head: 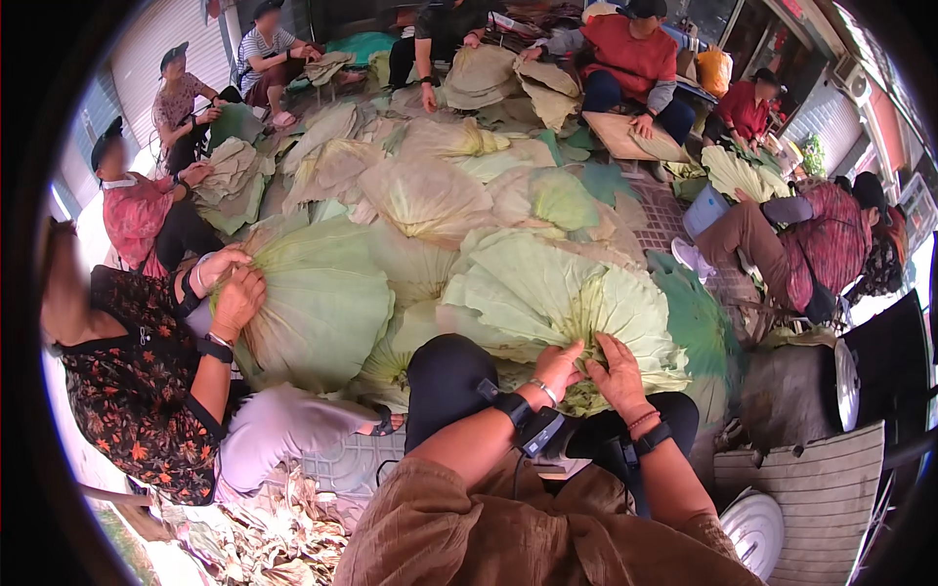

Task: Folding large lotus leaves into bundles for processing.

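A large pale green lotus leaf [527,282] spreads fan-like over my knees, its veins drawing together near my fingers. Other leaf edges show beneath it, so it seems to lie on a stack. My left hand [558,372] pinches the gathered base of the leaf between thumb and fingers. Close beside it on the right, my right hand [618,372] grips the same gathered part, fingertips bent over the folds. The two hands almost touch. Crumpled leaf edges hang below them between my knees. A darker green lotus leaf [689,315] lies to the right, partly covered.
A broad heap of dried lotus leaves [425,194] covers the ground ahead. Close on my left, a co-worker's hands [238,289] hold another leaf stack [315,300]. Several people sit around the heap. A blue bucket [706,211] and a round metal lid [753,535] stand right; leaf scraps [271,535] lie lower left.
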The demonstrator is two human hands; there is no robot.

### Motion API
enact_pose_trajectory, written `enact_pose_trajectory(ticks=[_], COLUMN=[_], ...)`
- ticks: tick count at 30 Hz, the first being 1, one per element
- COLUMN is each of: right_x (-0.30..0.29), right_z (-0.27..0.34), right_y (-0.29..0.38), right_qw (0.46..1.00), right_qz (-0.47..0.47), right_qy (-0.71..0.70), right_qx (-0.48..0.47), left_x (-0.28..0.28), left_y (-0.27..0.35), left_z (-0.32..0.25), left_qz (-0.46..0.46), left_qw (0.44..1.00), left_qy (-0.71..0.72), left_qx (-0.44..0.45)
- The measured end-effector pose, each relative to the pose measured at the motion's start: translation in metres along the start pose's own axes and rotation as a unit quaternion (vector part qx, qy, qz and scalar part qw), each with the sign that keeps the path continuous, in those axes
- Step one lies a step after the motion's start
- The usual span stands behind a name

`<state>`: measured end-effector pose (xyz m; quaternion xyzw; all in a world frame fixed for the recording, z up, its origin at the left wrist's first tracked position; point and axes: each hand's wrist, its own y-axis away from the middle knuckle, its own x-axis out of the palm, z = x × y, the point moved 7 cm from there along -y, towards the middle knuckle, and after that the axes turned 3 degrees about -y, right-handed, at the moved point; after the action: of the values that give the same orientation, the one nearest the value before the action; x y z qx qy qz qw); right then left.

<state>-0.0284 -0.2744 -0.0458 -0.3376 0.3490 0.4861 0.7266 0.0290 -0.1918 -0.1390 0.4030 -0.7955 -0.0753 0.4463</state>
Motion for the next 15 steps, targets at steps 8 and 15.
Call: enact_pose_trajectory(ticks=[8,15], right_x=[-0.004,0.001], right_z=[0.003,0.009], right_y=[0.002,0.005], right_qw=[0.999,0.999], right_qz=[-0.032,-0.031], right_qy=[-0.018,-0.017], right_qx=[0.012,0.007], left_x=[0.003,-0.002], left_y=[0.008,0.012], left_z=[-0.006,-0.006], left_qz=[-0.036,-0.056], left_qw=[0.999,0.998], left_qy=[-0.004,-0.018], left_qx=[0.011,0.015])
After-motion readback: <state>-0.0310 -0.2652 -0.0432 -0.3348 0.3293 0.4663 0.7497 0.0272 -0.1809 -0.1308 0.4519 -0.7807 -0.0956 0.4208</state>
